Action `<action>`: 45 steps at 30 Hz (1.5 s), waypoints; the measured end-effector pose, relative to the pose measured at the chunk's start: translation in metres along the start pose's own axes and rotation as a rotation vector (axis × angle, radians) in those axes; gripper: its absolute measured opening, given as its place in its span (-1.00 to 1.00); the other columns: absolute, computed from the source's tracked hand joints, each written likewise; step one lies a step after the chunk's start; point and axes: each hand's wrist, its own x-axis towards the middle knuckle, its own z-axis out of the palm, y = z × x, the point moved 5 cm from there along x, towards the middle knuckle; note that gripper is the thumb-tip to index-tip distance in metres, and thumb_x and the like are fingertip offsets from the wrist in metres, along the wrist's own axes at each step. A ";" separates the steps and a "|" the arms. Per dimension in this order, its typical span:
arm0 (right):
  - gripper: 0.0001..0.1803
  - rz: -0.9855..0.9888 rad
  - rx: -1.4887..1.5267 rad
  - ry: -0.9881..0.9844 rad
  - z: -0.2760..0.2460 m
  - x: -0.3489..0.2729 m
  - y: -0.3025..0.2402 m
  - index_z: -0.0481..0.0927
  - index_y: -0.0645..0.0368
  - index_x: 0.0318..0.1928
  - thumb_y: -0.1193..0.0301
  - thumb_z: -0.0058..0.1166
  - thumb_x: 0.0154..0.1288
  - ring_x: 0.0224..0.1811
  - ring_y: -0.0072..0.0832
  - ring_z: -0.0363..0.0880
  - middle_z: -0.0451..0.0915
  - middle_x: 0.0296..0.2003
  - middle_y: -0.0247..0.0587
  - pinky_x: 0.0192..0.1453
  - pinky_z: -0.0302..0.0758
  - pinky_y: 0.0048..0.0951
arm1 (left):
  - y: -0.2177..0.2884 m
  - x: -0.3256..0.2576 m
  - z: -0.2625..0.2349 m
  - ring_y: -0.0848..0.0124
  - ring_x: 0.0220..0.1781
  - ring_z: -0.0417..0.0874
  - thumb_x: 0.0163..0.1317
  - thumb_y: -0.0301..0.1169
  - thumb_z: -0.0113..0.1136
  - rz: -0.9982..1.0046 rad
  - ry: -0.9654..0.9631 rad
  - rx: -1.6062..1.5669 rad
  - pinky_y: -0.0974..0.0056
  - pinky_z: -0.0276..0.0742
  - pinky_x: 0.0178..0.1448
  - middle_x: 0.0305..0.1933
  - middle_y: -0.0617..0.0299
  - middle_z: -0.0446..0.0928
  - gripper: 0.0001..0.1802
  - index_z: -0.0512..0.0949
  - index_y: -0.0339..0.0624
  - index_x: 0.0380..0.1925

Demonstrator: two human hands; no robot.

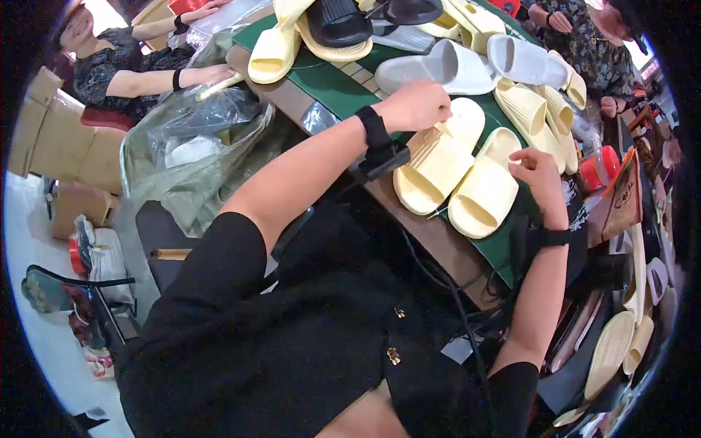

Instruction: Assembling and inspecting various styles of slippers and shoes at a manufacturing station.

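Note:
Two pale yellow slippers lie side by side at the near edge of the table, the left slipper (432,171) and the right slipper (485,191). Over the heel end of the left one is my left hand (416,106), closed with its fingertips pinched together; whatever they hold is too small to make out. My right hand (539,175) is beside the right slipper's heel end, fingers loosely bent and the thumb apart from the index finger. A thin white strand (438,212) shows between the two toe ends.
More yellow slippers (274,55), grey slippers (438,67) and a black slipper (338,23) crowd the green tabletop (321,80). A large plastic sack (175,164) stands left. Two people work across the table. A red-lidded jar (600,168) is at right; cables hang below the edge.

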 end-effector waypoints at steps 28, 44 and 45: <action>-0.94 -0.027 0.203 -0.143 0.023 0.003 -0.013 0.65 0.33 -0.33 0.57 0.18 0.21 -0.39 -0.70 0.54 0.64 -0.43 -0.40 -0.28 0.46 -0.63 | 0.040 -0.145 -0.054 0.09 0.16 0.53 -0.02 -0.54 0.26 0.514 0.368 0.256 0.11 0.56 0.12 -0.05 0.16 0.54 -0.74 0.61 -0.10 -0.25; -0.97 -0.030 0.242 -0.175 0.024 0.002 -0.014 0.62 0.30 -0.32 0.59 0.15 0.22 -0.36 -0.70 0.54 0.63 -0.42 -0.39 -0.25 0.47 -0.61 | 0.072 -0.123 -0.016 0.12 0.46 0.23 -0.06 -0.37 0.19 0.777 0.091 0.484 -0.14 0.20 0.40 0.23 0.26 0.46 -0.93 0.51 -0.06 -0.61; -0.97 -0.026 0.247 -0.170 0.024 0.002 -0.011 0.62 0.30 -0.32 0.59 0.15 0.22 -0.36 -0.70 0.54 0.63 -0.42 -0.39 -0.25 0.47 -0.61 | 0.071 -0.124 -0.013 0.12 0.46 0.23 -0.06 -0.37 0.19 0.782 0.085 0.482 -0.14 0.20 0.40 0.23 0.26 0.46 -0.93 0.51 -0.06 -0.61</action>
